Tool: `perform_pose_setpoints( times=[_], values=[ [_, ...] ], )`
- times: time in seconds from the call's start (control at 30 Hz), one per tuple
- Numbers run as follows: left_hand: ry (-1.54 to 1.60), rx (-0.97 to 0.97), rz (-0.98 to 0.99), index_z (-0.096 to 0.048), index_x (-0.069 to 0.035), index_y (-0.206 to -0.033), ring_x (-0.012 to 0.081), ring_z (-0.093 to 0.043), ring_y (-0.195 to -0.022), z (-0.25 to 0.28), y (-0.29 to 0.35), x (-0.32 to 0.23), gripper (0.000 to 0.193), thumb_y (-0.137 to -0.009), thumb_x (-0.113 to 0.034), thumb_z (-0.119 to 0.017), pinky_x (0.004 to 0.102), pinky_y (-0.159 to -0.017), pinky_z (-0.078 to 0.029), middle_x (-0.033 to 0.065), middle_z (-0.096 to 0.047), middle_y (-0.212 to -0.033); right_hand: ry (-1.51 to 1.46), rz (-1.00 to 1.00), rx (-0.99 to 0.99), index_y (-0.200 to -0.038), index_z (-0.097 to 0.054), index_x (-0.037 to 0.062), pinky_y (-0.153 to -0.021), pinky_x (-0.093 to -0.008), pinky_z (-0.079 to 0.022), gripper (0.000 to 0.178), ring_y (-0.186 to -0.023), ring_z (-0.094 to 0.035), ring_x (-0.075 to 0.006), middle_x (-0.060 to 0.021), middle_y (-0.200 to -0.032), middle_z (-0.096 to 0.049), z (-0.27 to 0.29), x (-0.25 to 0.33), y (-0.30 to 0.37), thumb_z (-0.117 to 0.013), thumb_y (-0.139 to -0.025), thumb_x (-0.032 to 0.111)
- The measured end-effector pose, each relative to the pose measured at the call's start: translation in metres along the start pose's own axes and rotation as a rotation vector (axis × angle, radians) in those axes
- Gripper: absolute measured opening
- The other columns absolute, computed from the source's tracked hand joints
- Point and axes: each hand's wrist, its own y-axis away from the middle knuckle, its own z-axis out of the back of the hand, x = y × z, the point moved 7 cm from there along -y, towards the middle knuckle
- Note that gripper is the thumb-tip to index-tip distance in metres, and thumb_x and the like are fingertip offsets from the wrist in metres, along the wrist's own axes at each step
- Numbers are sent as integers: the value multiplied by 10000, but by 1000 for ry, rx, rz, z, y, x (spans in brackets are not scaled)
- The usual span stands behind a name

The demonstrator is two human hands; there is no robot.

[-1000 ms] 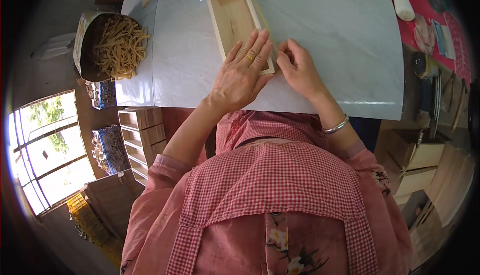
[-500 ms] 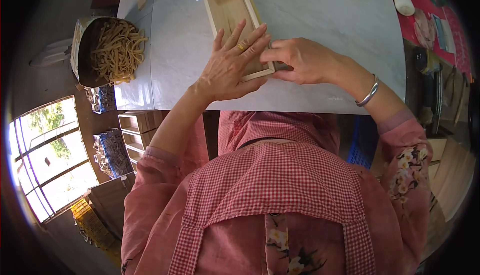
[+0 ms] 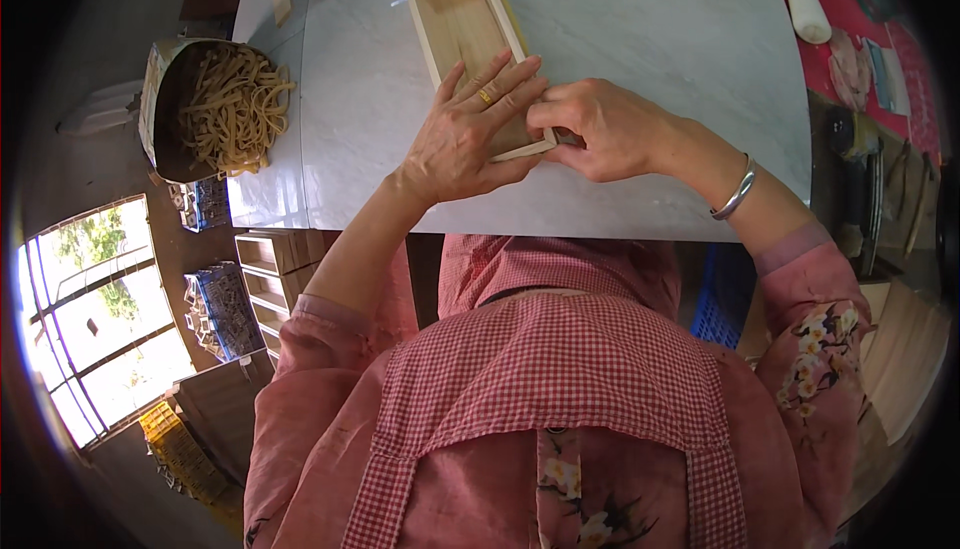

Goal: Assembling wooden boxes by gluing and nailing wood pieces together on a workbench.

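Pale wooden, open-topped rectangular box lies aslant on glossy grey-white marbled tabletop, near end beneath the hands. Left hand spread over that end, fingers extended, unclenched. Right hand curled at the near right corner (fingertips partly hidden; cannot tell what they grasp).

PLACE: woodworking workshop | SIGNS: open wooden box on table; stacked wooden boxes; yellow crate
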Motion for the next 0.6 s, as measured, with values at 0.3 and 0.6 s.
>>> perform_pose_setpoints(
  times=[0.3, 0.6],
  values=[
    [261, -443, 122, -463, -118, -1478, 304, -396, -1451, -8, 18, 27, 805, -779, -434, -705, 555, -1192, -239, 87, -421, -1566, 270, -36, -387, -1287, -614, 96, -816, -368, -511, 492, -906, -632, -286, -98, -1138, -674, 74, 24, 17, -709, -805, 93],
    [272, -525, 95, -470, -122, -1469, 292, -383, -1460, -5, 21, 28, 794, -764, -416, -685, 523, -1193, -246, 84, -417, -1569, 1059, -1038, -881, -1299, -586, -3, -861, -451, -518, 572, -939, -643, -388, -219, -1060, -661, 131, -99, 384, -677, -928, 423]
  ],
)
